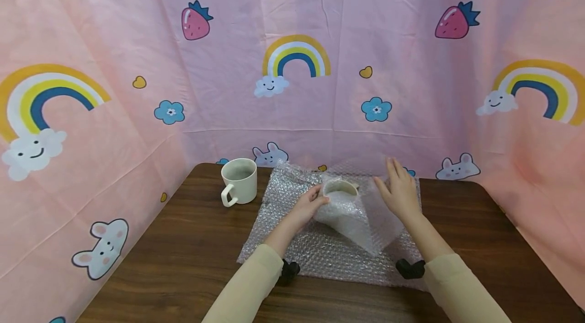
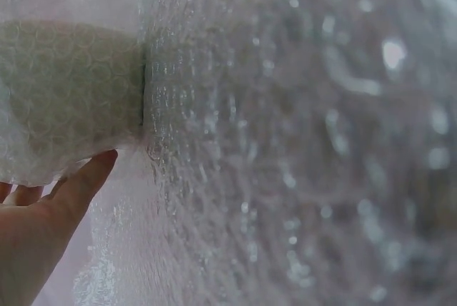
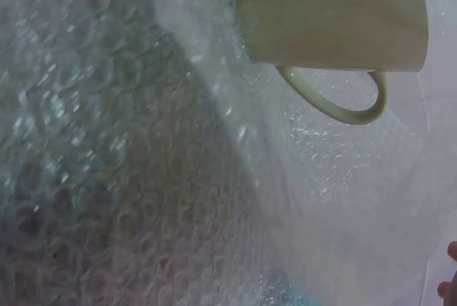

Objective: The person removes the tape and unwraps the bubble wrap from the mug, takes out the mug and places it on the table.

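Beige mug amid bubble wrap

You have bubble wrap: clear plastic, glossy, bumpy. Your wrapped mug and bare mug: smooth, ceramic-looking, low sheen. Your table: wood-grained, smooth. Your backdrop: printed cloth, creased, matt. Your sleeves: matt cloth.

The work surface is a dark brown, wood-grained table with rounded rear corners. A sheet of bubble wrap lies spread across its middle, reaching the rear edge. An off-white mug stands upright at the rear left, just beside the sheet.
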`<control>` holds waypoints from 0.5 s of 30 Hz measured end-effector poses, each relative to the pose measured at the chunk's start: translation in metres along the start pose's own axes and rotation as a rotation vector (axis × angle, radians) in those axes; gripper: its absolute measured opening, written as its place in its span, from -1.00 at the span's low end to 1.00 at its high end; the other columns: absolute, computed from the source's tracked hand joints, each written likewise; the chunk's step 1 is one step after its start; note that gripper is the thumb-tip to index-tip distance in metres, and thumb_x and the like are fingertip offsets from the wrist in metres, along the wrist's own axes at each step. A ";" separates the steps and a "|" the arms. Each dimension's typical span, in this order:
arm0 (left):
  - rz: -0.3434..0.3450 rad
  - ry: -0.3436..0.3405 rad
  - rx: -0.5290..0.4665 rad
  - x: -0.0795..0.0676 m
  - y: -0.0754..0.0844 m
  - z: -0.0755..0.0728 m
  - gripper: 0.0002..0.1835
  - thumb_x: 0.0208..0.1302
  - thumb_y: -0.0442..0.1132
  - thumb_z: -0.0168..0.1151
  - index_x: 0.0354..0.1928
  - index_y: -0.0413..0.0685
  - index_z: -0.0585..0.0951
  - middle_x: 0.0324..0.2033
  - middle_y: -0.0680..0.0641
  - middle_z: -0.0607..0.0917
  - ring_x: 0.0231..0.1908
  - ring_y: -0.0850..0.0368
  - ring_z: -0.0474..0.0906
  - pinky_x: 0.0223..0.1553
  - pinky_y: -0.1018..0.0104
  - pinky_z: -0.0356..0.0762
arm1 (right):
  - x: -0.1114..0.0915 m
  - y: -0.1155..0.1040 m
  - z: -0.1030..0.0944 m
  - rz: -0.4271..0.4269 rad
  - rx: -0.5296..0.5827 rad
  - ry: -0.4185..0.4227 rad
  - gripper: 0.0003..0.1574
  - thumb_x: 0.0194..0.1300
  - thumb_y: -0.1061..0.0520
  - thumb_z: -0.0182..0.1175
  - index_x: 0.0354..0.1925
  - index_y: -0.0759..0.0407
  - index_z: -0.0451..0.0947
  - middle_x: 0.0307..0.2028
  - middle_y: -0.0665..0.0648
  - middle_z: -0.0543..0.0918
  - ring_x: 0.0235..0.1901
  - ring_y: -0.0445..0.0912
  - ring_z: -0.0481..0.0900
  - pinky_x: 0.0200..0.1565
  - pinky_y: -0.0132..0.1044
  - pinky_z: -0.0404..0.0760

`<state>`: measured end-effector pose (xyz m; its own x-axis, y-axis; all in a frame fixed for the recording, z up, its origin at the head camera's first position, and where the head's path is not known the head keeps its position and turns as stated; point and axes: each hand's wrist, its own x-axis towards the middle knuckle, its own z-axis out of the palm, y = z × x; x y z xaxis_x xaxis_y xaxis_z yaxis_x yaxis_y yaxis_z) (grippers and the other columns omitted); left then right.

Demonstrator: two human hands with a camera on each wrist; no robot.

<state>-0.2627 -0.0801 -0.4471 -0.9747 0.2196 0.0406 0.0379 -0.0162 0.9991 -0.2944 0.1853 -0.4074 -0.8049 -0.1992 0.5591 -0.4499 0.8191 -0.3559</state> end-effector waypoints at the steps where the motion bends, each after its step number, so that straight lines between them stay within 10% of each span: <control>1: 0.001 -0.001 0.000 0.000 0.000 0.000 -0.35 0.32 -0.16 0.17 0.42 -0.08 0.25 0.35 -0.19 0.29 0.32 -0.11 0.20 0.25 -0.02 0.21 | -0.001 0.001 0.000 -0.013 0.001 0.007 -0.16 0.43 -0.12 0.04 0.42 0.35 0.08 0.36 0.47 0.11 0.28 0.40 0.11 0.19 0.37 0.01; 15: 0.001 -0.014 0.006 0.000 0.001 -0.001 -0.35 0.34 -0.16 0.16 0.43 -0.07 0.24 0.35 -0.19 0.30 0.31 -0.11 0.22 0.24 -0.02 0.22 | -0.011 0.005 -0.001 -0.564 -0.047 0.128 -0.35 0.09 0.28 0.35 0.19 0.25 0.48 0.23 0.31 0.43 0.24 0.20 0.31 0.32 0.14 0.00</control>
<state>-0.2630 -0.0810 -0.4465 -0.9715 0.2335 0.0420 0.0407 -0.0103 0.9991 -0.2875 0.1924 -0.4145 -0.3909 -0.5478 0.7396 -0.7756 0.6288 0.0558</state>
